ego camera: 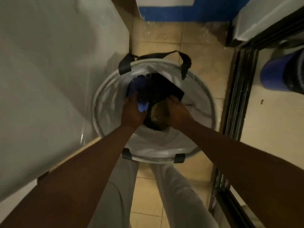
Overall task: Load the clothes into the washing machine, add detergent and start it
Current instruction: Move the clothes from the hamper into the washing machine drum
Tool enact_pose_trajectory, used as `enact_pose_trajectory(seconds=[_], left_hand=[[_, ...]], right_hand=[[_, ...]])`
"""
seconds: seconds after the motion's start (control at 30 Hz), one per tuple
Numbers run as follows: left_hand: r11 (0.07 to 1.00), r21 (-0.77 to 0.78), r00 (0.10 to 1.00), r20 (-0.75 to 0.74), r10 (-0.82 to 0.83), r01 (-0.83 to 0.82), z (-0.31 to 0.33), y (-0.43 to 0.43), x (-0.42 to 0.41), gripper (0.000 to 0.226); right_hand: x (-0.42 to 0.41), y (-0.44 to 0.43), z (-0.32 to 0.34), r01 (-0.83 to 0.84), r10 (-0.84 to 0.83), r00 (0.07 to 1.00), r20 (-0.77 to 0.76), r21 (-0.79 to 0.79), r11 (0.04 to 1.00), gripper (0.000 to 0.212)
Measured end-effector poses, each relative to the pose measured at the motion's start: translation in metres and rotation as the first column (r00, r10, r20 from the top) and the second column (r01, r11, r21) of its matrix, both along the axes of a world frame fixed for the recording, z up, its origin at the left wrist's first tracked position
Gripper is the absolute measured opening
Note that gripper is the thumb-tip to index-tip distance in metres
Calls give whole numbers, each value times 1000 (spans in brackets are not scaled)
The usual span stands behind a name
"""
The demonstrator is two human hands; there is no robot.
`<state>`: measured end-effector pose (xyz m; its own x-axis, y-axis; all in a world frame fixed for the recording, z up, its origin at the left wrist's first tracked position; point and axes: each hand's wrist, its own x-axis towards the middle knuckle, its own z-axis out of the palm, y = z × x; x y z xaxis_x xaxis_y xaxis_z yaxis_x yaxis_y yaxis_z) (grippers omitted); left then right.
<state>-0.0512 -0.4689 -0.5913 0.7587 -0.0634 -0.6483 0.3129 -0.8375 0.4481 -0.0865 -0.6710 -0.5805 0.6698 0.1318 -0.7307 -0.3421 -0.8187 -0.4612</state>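
A round grey laundry basket (105,96) with black strap handles stands on the tiled floor in front of my legs. Inside lies a pile of clothes: a blue garment (139,85), a black garment (162,88) and an olive piece (158,112). Both arms reach down into the basket. My left hand (132,112) grips the blue garment at the pile's left side. My right hand (176,107) holds the dark clothes at the right side. The white side of a large appliance (49,71) fills the left of the view; its opening is not visible.
A dark metal door frame (236,96) runs along the right, with a blue barrel (276,74) beyond it. A wall with a blue band (184,12) closes the far end. The passage of beige floor tiles (164,38) is narrow.
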Motion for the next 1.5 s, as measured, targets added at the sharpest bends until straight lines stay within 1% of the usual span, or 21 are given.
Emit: enact_pose_trajectory(seconds=[0.13, 0.2, 0.27, 0.33, 0.37, 0.4, 0.47, 0.57, 0.63, 0.67, 0.73, 0.83, 0.87, 0.9, 0.93, 0.97, 1.07, 1.17, 1.3, 1.4, 1.5], left_hand=[[998, 51, 999, 21, -37, 36, -94, 11, 12, 116], [990, 120, 998, -9, -67, 68, -150, 21, 14, 125], [987, 157, 999, -6, -47, 47, -197, 28, 16, 124], [989, 151, 1000, 15, 5, -7, -227, 27, 19, 112], [985, 175, 1000, -4, 6, -5, -219, 22, 22, 105], [976, 217, 1000, -14, -16, 19, -202, 15, 25, 97], [972, 231, 999, -21, -37, 41, -183, 6, 27, 87], [954, 283, 991, 56, -119, 99, -180, 11, 27, 72], [966, 257, 994, 91, -54, 29, -173, 11, 28, 62], [971, 239, 994, 100, -40, 15, -163, 10, 28, 60], [975, 224, 994, 110, -27, 2, -144, 12, 28, 56], [990, 127, 989, 141, 42, -60, -112, 18, 31, 62], [991, 114, 990, 130, 50, -65, -93, 17, 32, 56], [992, 121, 992, 119, 30, -45, -72, 16, 30, 52], [992, 127, 993, 119, 1, -16, -55, 14, 27, 57], [994, 113, 991, 134, -1, -14, -40, 15, 24, 62], [996, 72, 980, 198, 34, -49, 2, 19, 13, 63], [996, 40, 973, 221, 72, -82, 46, 13, 2, 60], [996, 12, 927, 365, 82, -93, 108, 14, -15, 54], [990, -39, 914, 380, 140, -135, 157, 17, -24, 53], [988, -101, 896, 419, 148, -116, 210, 19, -34, 52]], right_hand=[[15, 5, -77, -160, 153, 986, -68, -109, 981, 102], [19, 8, -112, -244, 239, 970, -50, -213, 946, 107], [17, 13, -140, -236, 255, 966, 31, -290, 927, 102], [12, 20, -163, -186, 241, 964, 115, -361, 914, 88], [12, 22, -171, -184, 256, 957, 133, -400, 898, 82], [12, 25, -180, -206, 279, 953, 115, -427, 880, 76], [17, 26, -190, -251, 324, 943, 82, -466, 849, 61], [27, 23, -196, -343, 438, 897, 69, -517, 784, 30], [34, 21, -188, -337, 459, 882, 109, -537, 774, 27], [36, 22, -181, -312, 438, 889, 133, -524, 793, 29], [40, 22, -160, -257, 356, 920, 162, -437, 862, 29], [37, 22, -121, -146, 224, 945, 240, -304, 942, 29], [33, 21, -106, -93, 168, 948, 271, -272, 958, 28], [29, 22, -92, -47, 117, 950, 291, -236, 971, 28], [24, 22, -80, -22, 87, 948, 307, -208, 978, 28], [19, 23, -66, -13, 72, 947, 314, -186, 982, 28], [4, 29, -21, 24, 16, 948, 318, -121, 992, 26], [-9, 33, 26, 145, -117, 928, 353, -54, 988, 24], [-20, 39, 99, 274, -257, 876, 408, 19, 962, 23], [-30, 45, 163, 329, -321, 823, 469, 67, 942, 20], [-42, 47, 221, 376, -361, 784, 505, 76, 923, 20]])
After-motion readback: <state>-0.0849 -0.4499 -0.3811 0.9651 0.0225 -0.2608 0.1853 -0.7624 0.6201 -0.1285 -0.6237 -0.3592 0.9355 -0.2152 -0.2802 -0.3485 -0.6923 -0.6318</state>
